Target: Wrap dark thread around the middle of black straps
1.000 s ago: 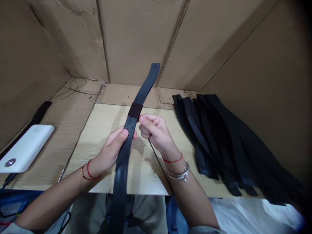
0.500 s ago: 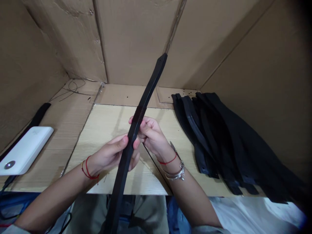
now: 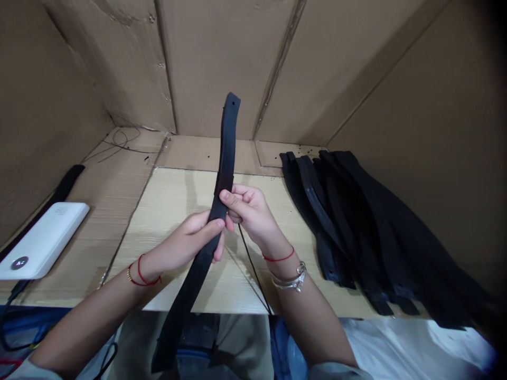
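A long black curved strip (image 3: 228, 137), with a small hole near its top end, is held tilted over the table. Dark cord is wound around its middle in a ridged band (image 3: 224, 182). My left hand (image 3: 194, 235) is closed around the strip below the band, thumb on top. With the thumb pressed on the strip just under the winding, my right hand (image 3: 249, 211) grips it from the right; its other fingers are partly hidden behind. A loose dark cord (image 3: 251, 258) runs from beneath my right hand to the table's front edge.
On the right lies a pile of similar black strips (image 3: 356, 227). A white power bank (image 3: 47, 237) with a cable rests at the left, beside another black strip (image 3: 67, 182). Loose thin thread (image 3: 122, 140) lies in the back left corner. Cardboard walls (image 3: 217, 58) enclose the table (image 3: 158, 200).
The strip's top end has swung left and its broad face has turned toward me. My right thumb now lies on the strip's front, and both hands have shifted slightly.
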The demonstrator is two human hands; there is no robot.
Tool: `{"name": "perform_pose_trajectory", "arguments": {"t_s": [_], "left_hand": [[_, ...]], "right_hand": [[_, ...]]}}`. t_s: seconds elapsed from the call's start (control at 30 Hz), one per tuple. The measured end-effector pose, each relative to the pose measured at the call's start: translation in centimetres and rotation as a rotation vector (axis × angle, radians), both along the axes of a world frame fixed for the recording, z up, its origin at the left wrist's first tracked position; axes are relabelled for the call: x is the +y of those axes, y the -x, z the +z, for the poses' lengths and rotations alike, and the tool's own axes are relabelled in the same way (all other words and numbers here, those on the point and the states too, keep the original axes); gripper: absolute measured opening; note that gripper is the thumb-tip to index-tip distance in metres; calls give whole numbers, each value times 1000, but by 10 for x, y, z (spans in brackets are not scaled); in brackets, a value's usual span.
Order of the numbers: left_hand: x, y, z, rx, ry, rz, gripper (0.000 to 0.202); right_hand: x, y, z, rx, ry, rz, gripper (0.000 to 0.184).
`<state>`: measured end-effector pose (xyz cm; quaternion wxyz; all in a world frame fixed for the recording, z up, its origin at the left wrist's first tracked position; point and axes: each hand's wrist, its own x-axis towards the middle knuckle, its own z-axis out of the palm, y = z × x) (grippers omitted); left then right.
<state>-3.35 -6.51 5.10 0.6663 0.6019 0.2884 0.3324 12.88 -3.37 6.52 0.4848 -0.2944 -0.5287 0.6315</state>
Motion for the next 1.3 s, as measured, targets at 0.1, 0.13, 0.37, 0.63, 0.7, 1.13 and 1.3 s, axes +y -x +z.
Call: {"name": "perform_pose_trajectory", "arguments": {"t_s": [0.1,0.13,0.37,0.63,0.7,1.13,1.3], "left_hand": [[-1,0,-1,-52,7,-16,30],[-1,1,-2,-85,15,-34,29],[-1,3,-1,-216,61,-78,26],[-4,1,3,-298,113,-61,25],[-4,0,2,-377,129,-105,24],[-8,-8,-10,-726,304,-483,27],[-6,-9,-16,-740,387,-629,32]], "right_hand": [[-1,-4,5,-1,-9,26,34],[-1,-6,6,11,-13,36,35],[-1,-14,10,23,-28,27,28],[-2,-17,12,-4,-55,2,24],[-3,-15,11,44,-30,40,23],[-12,2,2,113,35,208,32],[-16,3,-1,153,101,261,39]]}}
